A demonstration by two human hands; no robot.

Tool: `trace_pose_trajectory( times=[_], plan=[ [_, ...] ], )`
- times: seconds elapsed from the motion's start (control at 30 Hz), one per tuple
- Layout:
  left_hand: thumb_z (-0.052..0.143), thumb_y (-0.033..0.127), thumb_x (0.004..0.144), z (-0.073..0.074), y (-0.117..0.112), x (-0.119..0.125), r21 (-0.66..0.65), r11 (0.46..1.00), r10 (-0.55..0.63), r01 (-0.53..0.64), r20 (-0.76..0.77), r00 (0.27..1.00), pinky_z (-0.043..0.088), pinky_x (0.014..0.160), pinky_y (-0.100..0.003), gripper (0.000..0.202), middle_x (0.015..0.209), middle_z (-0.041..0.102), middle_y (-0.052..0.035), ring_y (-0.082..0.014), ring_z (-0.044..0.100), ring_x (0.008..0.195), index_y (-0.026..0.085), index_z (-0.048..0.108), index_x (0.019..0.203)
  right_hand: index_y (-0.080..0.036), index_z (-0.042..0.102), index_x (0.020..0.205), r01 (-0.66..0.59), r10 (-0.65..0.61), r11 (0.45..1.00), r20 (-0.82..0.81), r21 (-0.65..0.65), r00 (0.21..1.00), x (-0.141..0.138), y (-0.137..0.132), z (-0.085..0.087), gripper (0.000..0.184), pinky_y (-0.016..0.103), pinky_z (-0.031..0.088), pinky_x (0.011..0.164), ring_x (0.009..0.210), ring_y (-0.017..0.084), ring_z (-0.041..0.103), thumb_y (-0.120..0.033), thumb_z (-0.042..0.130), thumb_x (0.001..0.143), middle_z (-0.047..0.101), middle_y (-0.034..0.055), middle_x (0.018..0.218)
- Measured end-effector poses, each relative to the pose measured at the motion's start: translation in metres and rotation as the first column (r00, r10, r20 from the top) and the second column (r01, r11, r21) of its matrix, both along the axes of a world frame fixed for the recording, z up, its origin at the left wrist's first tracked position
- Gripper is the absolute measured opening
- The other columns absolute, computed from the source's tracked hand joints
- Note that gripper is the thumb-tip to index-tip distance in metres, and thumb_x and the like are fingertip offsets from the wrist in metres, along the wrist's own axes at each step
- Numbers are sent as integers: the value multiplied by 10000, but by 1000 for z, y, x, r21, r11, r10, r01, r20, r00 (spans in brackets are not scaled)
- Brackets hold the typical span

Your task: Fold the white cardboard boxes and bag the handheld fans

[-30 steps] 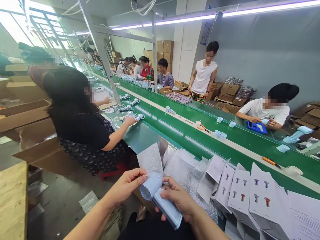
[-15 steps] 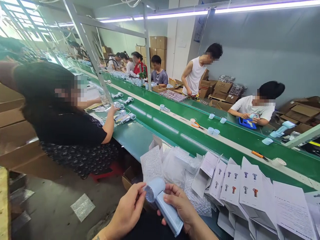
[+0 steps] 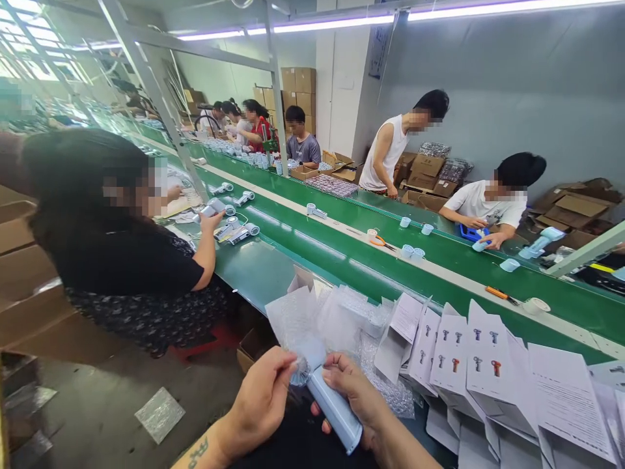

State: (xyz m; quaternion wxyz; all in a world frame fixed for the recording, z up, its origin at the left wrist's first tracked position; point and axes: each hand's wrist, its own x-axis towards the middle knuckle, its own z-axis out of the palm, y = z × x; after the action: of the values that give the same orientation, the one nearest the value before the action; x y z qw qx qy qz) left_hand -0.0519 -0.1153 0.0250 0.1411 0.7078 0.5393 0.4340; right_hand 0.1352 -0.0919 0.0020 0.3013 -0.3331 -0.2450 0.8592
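A light blue handheld fan (image 3: 336, 410) lies tilted between my two hands, low in the middle of the head view. My right hand (image 3: 355, 391) is wrapped round its handle, thumb on top and fingertips showing underneath. My left hand (image 3: 261, 394) pinches at the rim of the round fan head, whose face looks clear and glossy; whether a thin film is between the fingers I cannot tell. Just beyond the fan head are a bubble-wrap bag (image 3: 291, 319) and more clear wrapping (image 3: 342, 319). To the right stand several open white printed boxes (image 3: 449, 352).
A green conveyor belt (image 3: 303, 241) runs diagonally past the bench, carrying blue cups, orange-handled pliers (image 3: 381, 243) and a tape roll (image 3: 536, 305). A co-worker in black (image 3: 122, 247) sits close on my left, handling a fan. Other people work across the belt. A bubble-wrap sheet (image 3: 160, 415) lies on the floor.
My left hand has turned at the wrist, its fingers now closed tighter over the fan head's rim. The fan has shifted slightly right and tipped. The view has swung a little to the right.
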Motion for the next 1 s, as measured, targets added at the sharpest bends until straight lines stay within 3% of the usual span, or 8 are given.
trace_pose_trajectory(
  times=[0.1, 0.17, 0.33, 0.47, 0.6, 0.7, 0.83, 1.0],
  plan=[
    [385, 111, 897, 0, -2, 2, 77, 915, -366, 397, -262, 893, 535, 660, -269, 238, 774, 664, -45, -161, 628, 695, 194, 589, 987, -234, 419, 1022, 33, -34, 999, 38, 35, 999, -3, 0, -6, 508, 244, 497, 397, 524, 138, 640, -377, 767, 680, 642, 16, 964],
    [365, 104, 900, -2, -2, 3, 9, 872, -466, 490, -295, 834, 533, 672, -268, 262, 812, 678, -56, -167, 636, 725, 194, 578, 1022, -239, 419, 1094, 67, -71, 996, 85, 52, 994, -8, 3, -8, 592, 246, 488, 391, 492, 127, 615, -344, 780, 637, 647, 13, 939],
    [389, 219, 923, -13, -3, 1, -326, 945, -54, 35, -48, 997, 507, 640, -251, 179, 788, 628, -14, -149, 621, 687, 203, 516, 1047, -210, 414, 1000, 58, -17, 978, 199, -203, 980, -19, 13, -4, 349, 241, 524, 502, 586, 138, 643, -308, 625, 739, 648, 14, 772],
    [422, 212, 850, -18, -10, 0, -507, 835, -220, 211, 45, 975, 462, 630, -259, 250, 744, 555, 22, -143, 562, 654, 210, 533, 1074, -196, 426, 861, -26, 102, 968, 296, -251, 950, -22, 12, -8, 133, 242, 516, 544, 560, 124, 631, -241, 520, 779, 636, 41, 719],
    [475, 245, 796, -11, -9, -3, -627, 763, 23, 160, 274, 962, 415, 582, -238, 225, 701, 432, 58, -123, 467, 620, 197, 510, 1014, -220, 408, 738, -109, 152, 987, 434, -122, 888, -12, 14, -12, 148, 197, 411, 467, 480, 107, 545, -207, 554, 749, 537, -51, 560],
    [507, 241, 765, -9, -6, -4, -653, 740, 87, 163, 333, 939, 364, 548, -223, 217, 674, 389, 77, -109, 405, 593, 200, 509, 978, -205, 453, 671, -195, 153, 980, 522, 25, 839, 3, 23, -2, 178, 165, 298, 427, 419, 61, 438, -154, 620, 701, 452, -102, 475],
    [564, 251, 738, -7, -4, -2, -690, 646, -67, 326, 374, 925, 339, 554, -221, 208, 642, 398, 85, -97, 374, 585, 186, 554, 935, -211, 453, 707, -373, 219, 914, 585, 156, 781, 17, 29, 25, 133, 204, 400, 486, 500, 111, 575, -224, 580, 746, 591, -63, 552],
    [629, 374, 723, 20, -2, -23, -663, 703, 153, 256, 493, 856, 384, 540, -215, 278, 668, 439, 60, -99, 428, 585, 193, 590, 929, -216, 417, 688, -352, 11, 834, 625, 425, 780, 10, 31, 54, 140, 195, 363, 503, 518, 95, 544, -236, 543, 746, 550, -74, 533]
  ],
)
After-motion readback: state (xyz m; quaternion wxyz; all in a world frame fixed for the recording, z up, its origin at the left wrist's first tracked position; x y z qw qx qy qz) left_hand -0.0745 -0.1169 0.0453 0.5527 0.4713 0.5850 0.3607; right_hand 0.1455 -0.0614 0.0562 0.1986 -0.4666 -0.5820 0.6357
